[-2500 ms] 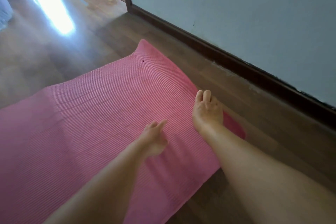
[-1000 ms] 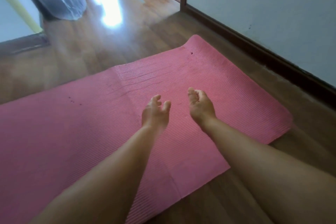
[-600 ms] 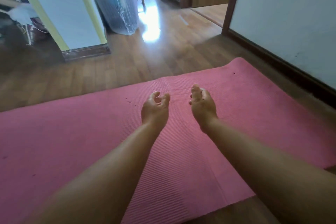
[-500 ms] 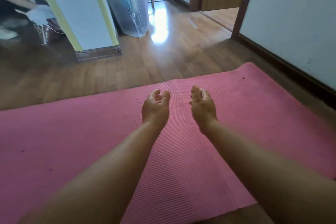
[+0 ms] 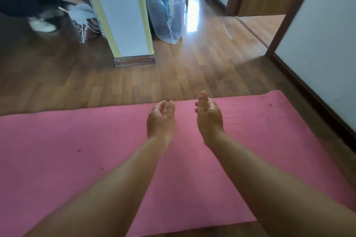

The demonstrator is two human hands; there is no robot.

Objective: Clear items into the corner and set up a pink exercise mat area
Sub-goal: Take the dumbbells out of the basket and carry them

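A pink ribbed exercise mat (image 5: 77,140) lies flat on the wooden floor, stretching from the left edge of the view to near the right wall. My left hand (image 5: 161,120) hovers above the mat's far edge, fingers loosely curled, holding nothing. My right hand (image 5: 209,116) is beside it, a small gap between them, fingers loosely extended and empty. Both forearms reach out over the middle of the mat.
A white pillar with yellow corner guards (image 5: 123,17) stands beyond the mat. Plastic-wrapped boards (image 5: 165,11) lean beside it. Bags and clutter (image 5: 84,21) sit at the back left. A wall with dark skirting (image 5: 317,92) runs along the right; a doorway (image 5: 260,5) opens behind.
My view has tilted up and swung left, bringing the pillar, wrapped boards and doorway into sight. My hands came off the mat's right end and now hover together over its middle.
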